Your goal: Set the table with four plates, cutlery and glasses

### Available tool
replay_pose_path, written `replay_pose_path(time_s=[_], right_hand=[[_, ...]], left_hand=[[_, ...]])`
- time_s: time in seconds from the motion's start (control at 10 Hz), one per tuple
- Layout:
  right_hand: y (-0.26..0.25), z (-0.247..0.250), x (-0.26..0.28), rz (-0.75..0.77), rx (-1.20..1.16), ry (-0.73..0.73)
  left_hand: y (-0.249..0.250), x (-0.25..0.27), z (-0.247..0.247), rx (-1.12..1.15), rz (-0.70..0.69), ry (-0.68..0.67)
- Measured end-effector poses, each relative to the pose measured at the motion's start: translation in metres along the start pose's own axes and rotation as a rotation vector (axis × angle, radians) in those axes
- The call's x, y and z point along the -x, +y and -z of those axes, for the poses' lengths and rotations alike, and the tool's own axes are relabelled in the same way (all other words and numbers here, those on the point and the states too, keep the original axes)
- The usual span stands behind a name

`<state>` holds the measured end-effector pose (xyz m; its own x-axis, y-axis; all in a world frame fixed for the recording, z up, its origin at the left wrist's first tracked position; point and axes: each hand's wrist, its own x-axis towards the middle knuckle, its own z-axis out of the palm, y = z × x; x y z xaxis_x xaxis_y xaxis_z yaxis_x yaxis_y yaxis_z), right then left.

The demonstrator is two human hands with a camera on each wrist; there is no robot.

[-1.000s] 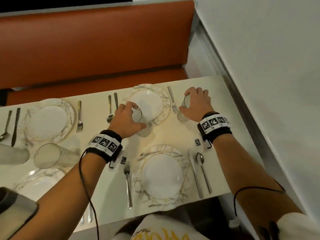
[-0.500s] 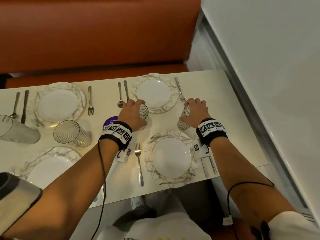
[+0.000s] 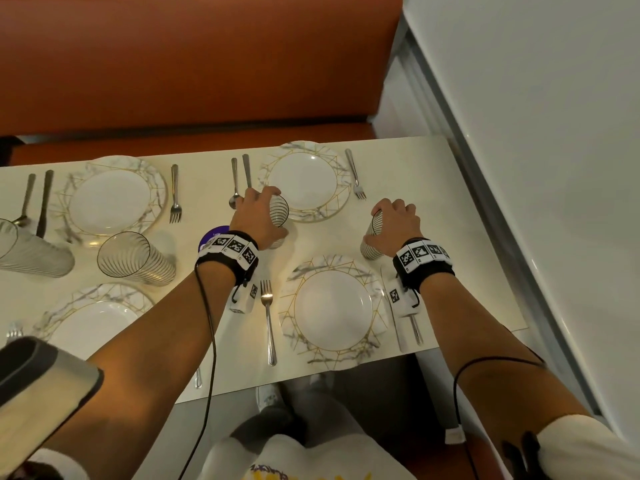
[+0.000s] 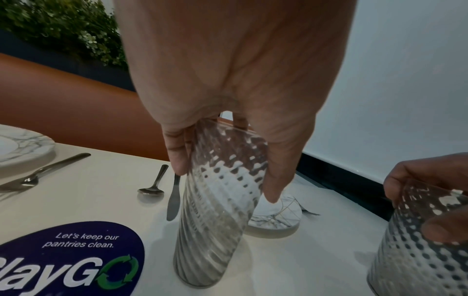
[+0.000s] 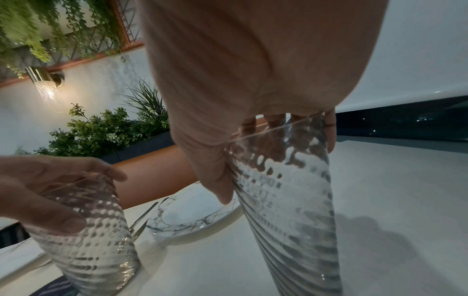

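My left hand (image 3: 263,216) grips a ribbed clear glass (image 3: 278,211) from above by its rim, beside the near-left edge of the far right plate (image 3: 304,181). In the left wrist view that glass (image 4: 217,200) leans slightly, its base on the white table (image 4: 316,260). My right hand (image 3: 393,221) holds a second ribbed glass (image 3: 374,230) by the rim, just beyond the near right plate (image 3: 334,308). In the right wrist view this glass (image 5: 291,200) stands near upright, with its base out of frame.
Two more plates (image 3: 110,199) (image 3: 93,323) and two ribbed glasses (image 3: 135,259) (image 3: 31,252) stand at the left. Forks, knives and spoons lie beside the plates. A purple sticker (image 3: 213,235) sits mid-table. An orange bench (image 3: 190,64) runs behind, with a white wall (image 3: 536,133) on the right.
Both hands still hold their glasses. The left glass, clearly tilted a second ago, now stands almost upright on the table. The head view has pulled back and shows more of the left side.
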<state>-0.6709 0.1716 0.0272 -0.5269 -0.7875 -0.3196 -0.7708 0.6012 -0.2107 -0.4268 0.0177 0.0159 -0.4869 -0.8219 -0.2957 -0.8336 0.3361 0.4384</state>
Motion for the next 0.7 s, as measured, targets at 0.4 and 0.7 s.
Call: replay_pose_path(time_s=[0.4, 0.7], right_hand=[[0.003, 0.001, -0.002, 0.024, 0.028, 0.009], [0.001, 0.023, 0.003, 0.065, 0.062, 0.035]], left_hand=[[0.004, 0.0, 0.002, -0.056, 0.035, -0.013], [0.004, 0.023, 0.024, -0.072, 0.057, 0.024]])
